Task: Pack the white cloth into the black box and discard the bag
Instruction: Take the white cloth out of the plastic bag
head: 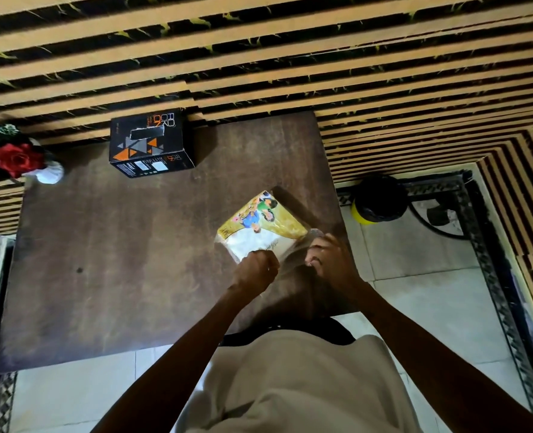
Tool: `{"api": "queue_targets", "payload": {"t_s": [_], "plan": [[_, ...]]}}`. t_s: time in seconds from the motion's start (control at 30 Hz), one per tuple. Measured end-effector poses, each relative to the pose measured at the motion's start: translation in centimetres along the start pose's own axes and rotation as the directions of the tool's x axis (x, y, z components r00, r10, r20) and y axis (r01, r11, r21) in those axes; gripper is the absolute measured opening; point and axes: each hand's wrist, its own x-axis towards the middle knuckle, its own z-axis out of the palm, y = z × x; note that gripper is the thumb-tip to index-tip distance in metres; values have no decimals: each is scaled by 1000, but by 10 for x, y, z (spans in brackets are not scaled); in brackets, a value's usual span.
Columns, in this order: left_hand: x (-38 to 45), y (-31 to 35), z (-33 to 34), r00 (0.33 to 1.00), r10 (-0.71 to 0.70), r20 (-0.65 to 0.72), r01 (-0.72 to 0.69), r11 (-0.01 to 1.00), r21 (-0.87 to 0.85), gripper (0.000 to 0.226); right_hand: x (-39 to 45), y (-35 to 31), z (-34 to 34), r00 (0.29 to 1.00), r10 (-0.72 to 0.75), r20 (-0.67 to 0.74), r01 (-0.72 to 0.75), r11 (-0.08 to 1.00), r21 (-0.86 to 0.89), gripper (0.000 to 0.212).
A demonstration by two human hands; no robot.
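Observation:
A clear plastic bag [260, 225] with a yellow printed card lies on the brown table [118, 260] near its right edge. White cloth [252, 242] shows through the bag's lower half. My left hand [256, 270] pinches the bag's near edge. My right hand [327, 259] grips the bag's open end, just to the right. The black box [149, 145] with orange triangles stands closed at the table's far side, well left of the bag.
A yellow bin with a black liner [377, 201] sits on the tiled floor right of the table. Red artificial flowers [12, 157] in a white pot stand at the table's far left corner. A striped wall runs behind.

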Motion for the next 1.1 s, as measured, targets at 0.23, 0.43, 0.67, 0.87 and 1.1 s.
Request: {"api": "queue_targets", "payload": {"t_s": [0.23,0.43,0.67,0.87,1.1], "plan": [[-12,10,-1,974,-105,-199,45,957,-285,13,-11,-13,-25,992,-49,116,56,996,-63,26],[-23,25,2,955,-61,-290,-65,912,-405,11,10,-56,-21,839,473,269,-521,556,648,29],[-29,29,0,975,-51,-216,-59,878,-474,10,27,-64,-9,579,527,622,-541,-322,777,7],[14,-20,-34,955,-165,-245,77,939,-335,26,47,-60,11,573,499,650,-573,-323,754,18],[45,-57,-75,950,-293,-105,253,924,-286,51,55,-70,8,709,432,557,-518,-218,827,51]]}}
